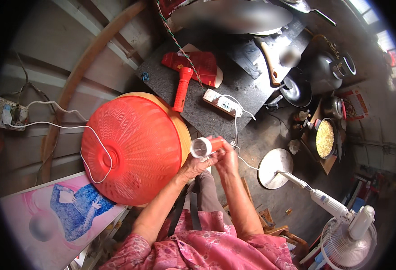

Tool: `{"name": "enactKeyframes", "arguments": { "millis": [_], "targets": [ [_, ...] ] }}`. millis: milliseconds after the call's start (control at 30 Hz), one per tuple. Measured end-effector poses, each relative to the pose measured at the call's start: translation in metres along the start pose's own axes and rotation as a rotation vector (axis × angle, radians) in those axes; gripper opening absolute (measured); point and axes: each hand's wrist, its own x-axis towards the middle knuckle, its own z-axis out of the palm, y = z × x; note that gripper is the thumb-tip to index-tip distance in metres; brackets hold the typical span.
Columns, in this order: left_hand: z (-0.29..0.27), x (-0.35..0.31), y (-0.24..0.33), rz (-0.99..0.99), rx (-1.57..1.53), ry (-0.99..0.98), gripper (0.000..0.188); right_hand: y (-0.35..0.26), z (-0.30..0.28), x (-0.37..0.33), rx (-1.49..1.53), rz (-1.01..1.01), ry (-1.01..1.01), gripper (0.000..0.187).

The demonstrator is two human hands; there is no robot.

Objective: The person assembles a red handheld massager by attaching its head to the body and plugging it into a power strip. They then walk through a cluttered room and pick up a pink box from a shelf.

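Between my hands, in front of my body, is a red flashlight (201,147) with a wide white rim and a pale round lens end. My left hand (199,166) is closed round its near side, just under the white rim. Fingers of my right hand (226,158) wrap the red body from the right, hiding part of it. A second red flashlight (182,89) lies on the dark tabletop (162,96), beyond my hands and a little left. Nearby on that table is a white power strip (222,102) with cords plugged in.
A large red mesh food cover (135,148) stands close on my left, with a white cord across it. To the right, a white standing fan (348,234) leans in near its round base (274,168). A pan of yellow food (325,138) sits farther right.
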Motion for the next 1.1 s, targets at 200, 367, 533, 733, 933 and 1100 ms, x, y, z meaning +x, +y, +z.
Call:
{"name": "enactKeyframes", "arguments": {
  "millis": [200,367,533,733,933,1100],
  "targets": [
    [-0.001,-0.018,0.031,-0.102,-0.359,0.203,0.038,0.007,0.033,-0.064,-0.344,0.03,-0.025,0.03],
    [-0.026,-0.023,0.037,-0.156,-0.377,0.172,0.033,-0.023,-0.003,-0.045,-0.624,-0.091,-0.062,0.024],
    [-0.026,-0.007,0.023,-0.36,-0.196,0.086,0.03,-0.069,-0.04,0.036,-0.568,-0.344,0.169,0.018],
    [-0.006,0.041,-0.003,-0.254,0.167,-0.04,0.027,-0.107,-0.041,0.133,-1.456,-0.923,0.284,0.026],
    [-0.003,0.078,-0.025,-0.258,0.451,-0.085,0.03,-0.13,-0.022,0.155,-1.789,-0.809,0.13,0.008],
    [0.01,0.108,-0.025,-0.397,0.761,-0.119,0.043,-0.149,-0.016,0.157,-1.756,-0.805,-0.012,0.009]
  ]
}}
